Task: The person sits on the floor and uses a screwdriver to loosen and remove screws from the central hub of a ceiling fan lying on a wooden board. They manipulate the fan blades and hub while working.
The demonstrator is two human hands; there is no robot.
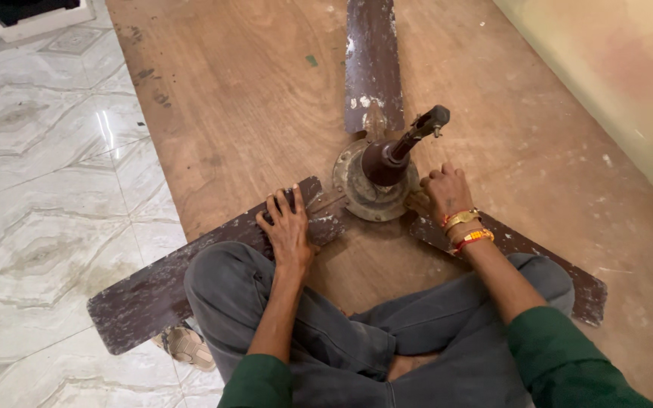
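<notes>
Fingers (280, 202) of the left hand (289, 230) curl over the left fan blade (160, 291), gripping its edge near the hub. Marble-patterned floor tiles (39, 189) far left; wooden board (251, 98) under a worn brown ceiling fan (376, 177), downrod tilted up. Right hand (445, 193), fingers closed, presses where the right blade (546, 264) meets the hub; what it holds, cannot tell. Pale wall (629, 68) far right. White-based object (35, 19) top left.
</notes>
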